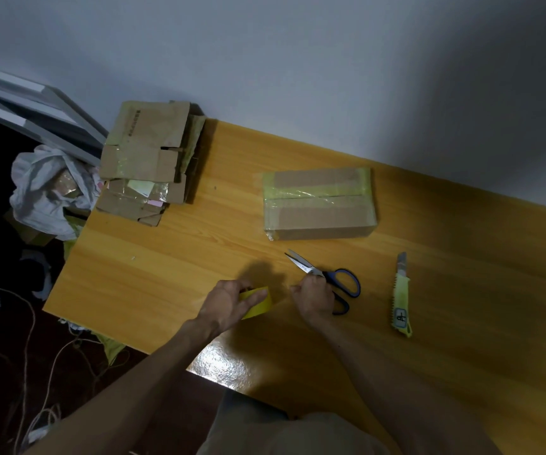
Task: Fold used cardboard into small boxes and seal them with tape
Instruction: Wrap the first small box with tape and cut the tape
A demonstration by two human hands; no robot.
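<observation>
While your left hand (229, 302) gripped the yellow tape roll (259, 306) on the worktop (166, 274), your right hand (314, 297) sat just beside it with its fingers curled, lying over the handles of the blue scissors (347, 280). I could not tell whether it held the scissors or a tape end. A taped cardboard box (319, 205) stood beyond your right hand. The stack of flattened cardboard (148, 152) lay well beyond your left hand, at the worktop's far corner. A yellow utility knife (401, 290) lay to the right of your right hand.
</observation>
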